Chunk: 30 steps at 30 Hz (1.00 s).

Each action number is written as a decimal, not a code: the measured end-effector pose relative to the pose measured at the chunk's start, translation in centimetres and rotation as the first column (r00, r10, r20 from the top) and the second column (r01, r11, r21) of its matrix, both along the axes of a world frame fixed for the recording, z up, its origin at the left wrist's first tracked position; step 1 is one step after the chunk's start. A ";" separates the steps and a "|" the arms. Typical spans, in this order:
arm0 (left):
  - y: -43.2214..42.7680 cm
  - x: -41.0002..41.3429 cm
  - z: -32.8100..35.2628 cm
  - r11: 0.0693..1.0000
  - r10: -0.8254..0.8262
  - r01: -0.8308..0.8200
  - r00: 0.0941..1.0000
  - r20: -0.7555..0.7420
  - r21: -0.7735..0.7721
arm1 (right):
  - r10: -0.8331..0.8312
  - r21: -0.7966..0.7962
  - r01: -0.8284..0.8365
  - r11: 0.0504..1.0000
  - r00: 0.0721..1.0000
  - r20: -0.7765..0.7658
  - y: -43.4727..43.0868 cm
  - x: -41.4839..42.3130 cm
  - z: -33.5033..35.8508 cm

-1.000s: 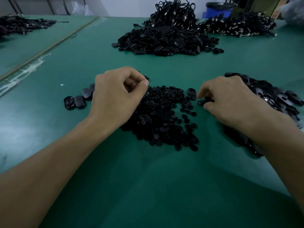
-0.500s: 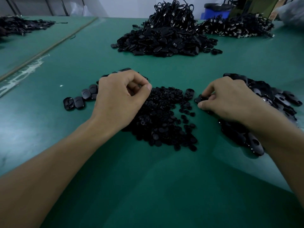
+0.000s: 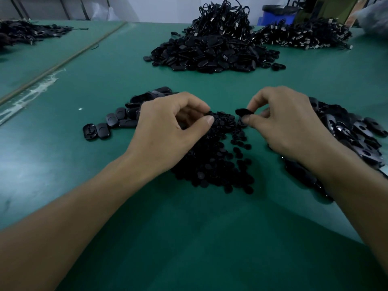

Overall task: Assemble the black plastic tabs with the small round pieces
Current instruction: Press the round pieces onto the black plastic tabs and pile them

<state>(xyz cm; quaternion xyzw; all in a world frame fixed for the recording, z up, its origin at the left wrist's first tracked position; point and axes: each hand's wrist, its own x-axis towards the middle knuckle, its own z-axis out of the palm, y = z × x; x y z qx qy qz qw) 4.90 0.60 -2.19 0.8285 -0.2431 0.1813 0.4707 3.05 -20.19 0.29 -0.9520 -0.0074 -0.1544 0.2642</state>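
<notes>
Hands meet over a green desk point(image 3: 63, 185), seen from above by a head-worn camera. Right hand point(image 3: 287, 127) is raised slightly, its thumb and forefinger forming a grip that pinches one black plastic tab point(image 3: 244, 112) by its edge, the tab held roughly level just above the heap below. Left hand point(image 3: 168, 131) is curled, thumb tip close against the bent forefinger; whether that grip pinches a small round piece cannot be told, since the fingertips hide it. Between and beneath both hands lies a pile of small round pieces point(image 3: 212, 162), black and button-like, spreading toward the viewer. To the right, partly under the right forearm, sits a heap of loose black tabs point(image 3: 354, 133). To the left, behind the left hand, a short row of tabs point(image 3: 109, 122) lies flat on the desk, touching one another. Farther back in the centre rises a large mound of black parts point(image 3: 210, 53), topped by a tangle of black cables point(image 3: 224, 19).
</notes>
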 end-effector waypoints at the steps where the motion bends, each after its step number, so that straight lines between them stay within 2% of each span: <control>1: 0.0 0.0 -0.1 1.000 -0.014 0.014 1.000 -0.019 -0.008 | 0.054 0.088 -0.054 0.995 0.999 -0.006 0.3 -0.1 0.1; 3: -0.1 0.1 -0.2 0.999 -0.038 0.036 0.997 -0.068 -0.040 | 0.207 0.270 -0.188 0.944 0.977 -0.044 0.9 -0.4 0.2; 5: -0.1 0.2 -0.2 0.994 -0.074 0.064 0.989 -0.124 -0.083 | 0.318 0.380 -0.279 0.882 0.947 -0.043 1.3 -0.6 0.2; 10: -0.1 0.4 0.1 0.962 -0.188 0.129 0.951 -0.245 -0.239 | 0.393 0.522 -0.353 0.777 0.919 0.038 1.8 -0.4 -0.3; 13: -0.2 0.3 0.4 0.939 -0.244 0.150 0.925 -0.292 -0.309 | 0.362 0.532 -0.337 0.777 0.930 0.061 1.7 -0.2 -0.4; 23: -0.1 0.4 0.5 0.936 -0.239 0.135 0.922 -0.305 -0.324 | 0.341 0.601 -0.325 0.730 0.935 0.092 2.0 -0.3 -0.5; 27: -0.2 0.4 0.4 0.913 -0.239 0.113 0.928 -0.288 -0.393 | 0.290 0.539 -0.286 0.792 0.954 0.081 2.1 -0.3 -0.7; 30: -0.3 0.4 0.5 0.884 -0.238 0.093 0.933 -0.270 -0.458 | 0.300 0.621 -0.261 0.740 0.953 0.044 2.3 -0.4 -0.6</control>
